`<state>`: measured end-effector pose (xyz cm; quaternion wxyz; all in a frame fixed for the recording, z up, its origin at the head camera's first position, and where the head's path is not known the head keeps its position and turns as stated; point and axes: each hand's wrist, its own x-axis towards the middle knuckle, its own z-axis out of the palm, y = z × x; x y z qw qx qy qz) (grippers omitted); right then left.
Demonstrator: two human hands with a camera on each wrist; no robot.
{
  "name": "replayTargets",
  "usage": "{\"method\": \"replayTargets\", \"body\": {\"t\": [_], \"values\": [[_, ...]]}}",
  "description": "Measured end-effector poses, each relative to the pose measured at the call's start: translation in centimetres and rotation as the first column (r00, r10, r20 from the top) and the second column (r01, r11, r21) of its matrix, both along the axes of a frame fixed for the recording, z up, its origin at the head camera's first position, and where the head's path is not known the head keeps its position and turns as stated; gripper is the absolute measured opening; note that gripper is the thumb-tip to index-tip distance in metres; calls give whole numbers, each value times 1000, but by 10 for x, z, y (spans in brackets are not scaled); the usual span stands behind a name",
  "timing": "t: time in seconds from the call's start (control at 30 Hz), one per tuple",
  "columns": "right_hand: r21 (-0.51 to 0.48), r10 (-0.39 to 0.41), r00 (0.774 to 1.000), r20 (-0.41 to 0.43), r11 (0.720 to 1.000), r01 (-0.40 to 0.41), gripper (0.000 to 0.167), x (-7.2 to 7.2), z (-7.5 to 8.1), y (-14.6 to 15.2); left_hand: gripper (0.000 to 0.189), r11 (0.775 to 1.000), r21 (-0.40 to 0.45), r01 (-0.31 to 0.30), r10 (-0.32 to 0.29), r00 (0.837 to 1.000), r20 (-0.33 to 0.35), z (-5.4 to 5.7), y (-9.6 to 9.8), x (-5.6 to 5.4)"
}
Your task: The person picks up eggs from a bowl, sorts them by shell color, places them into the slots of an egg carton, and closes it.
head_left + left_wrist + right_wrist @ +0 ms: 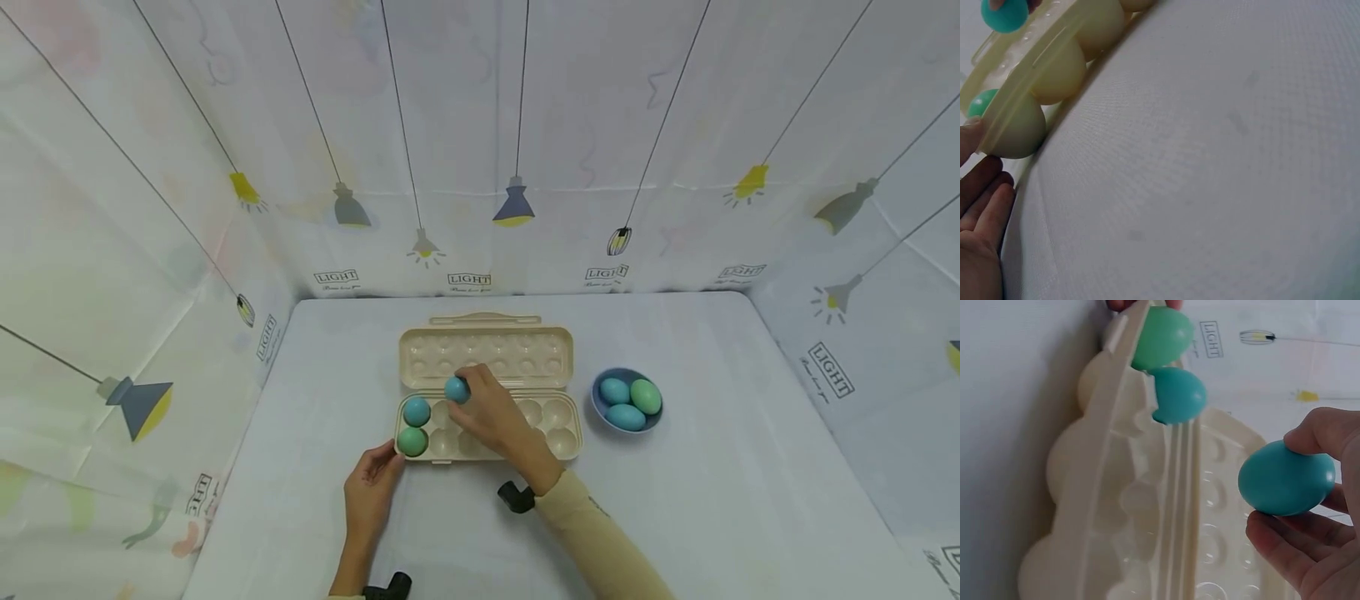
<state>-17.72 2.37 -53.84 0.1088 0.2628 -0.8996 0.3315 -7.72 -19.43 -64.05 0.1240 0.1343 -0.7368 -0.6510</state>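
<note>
Held blue egg (457, 390): up over the egg carton (557, 412), around the hinge line, left of carton middle, clear of the cups. Right hand (491, 417) has it, thumb on one side, fingertips on the other; grip only as wide as the egg, and most of the egg's surface shows in the right wrist view.

Carton: cream, two rows of cups, lid (525, 358) folded back at its far side, dimpled inside facing up. Two eggs seated in the carton's left-end cups: blue egg (417, 412) in the far row, green egg (412, 442) in the near row, just beside each other.

Left hand (371, 483) at the carton's near left corner, pinching the edge lightly: thumb on the rim, fingers below it, gap just about the edge's thickness. Remaining fingers loosely bent, partly cut off in the left wrist view.

Right of carton, near but not touching: blue bowl (601, 414) with three eggs, two blue, one green; green one sits on the side away from the carton.

Near side of carton: a black wrist camera (517, 497) by the right wrist, beige sleeve (607, 537) on that arm. Under carton: white tabletop (750, 467). Beyond carton: pale wall cloth (465, 83), printed hanging lamps, "LIGHT" lettering.
</note>
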Motion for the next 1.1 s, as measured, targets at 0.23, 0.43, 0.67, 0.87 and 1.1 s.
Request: {"method": "replayTargets", "body": {"t": [0.23, 0.43, 0.67, 0.87, 1.1], "values": [[54, 22, 1000, 17, 998, -23, 41, 2, -15, -12, 39, 1000, -19, -5, 6, 999, 49, -5, -1, 1], [74, 43, 999, 21, 996, -45, 41, 1, -26, -17, 41, 1000, 8, 5, -6, 999, 35, -6, -2, 0], [124, 41, 998, -46, 992, -34, 42, -2, -35, -20, 37, 1000, 13, -3, 3, 1000, 16, -4, -1, -2], [181, 34, 996, -87, 983, -18, 41, -4, -42, -22, 35, 1000, -3, -8, 8, 1000, -17, -4, 1, -3], [227, 26, 998, -66, 974, -10, 41, -4, -46, -23, 36, 1000, -3, -1, 1, 1000, 12, -2, -1, -1]]}}
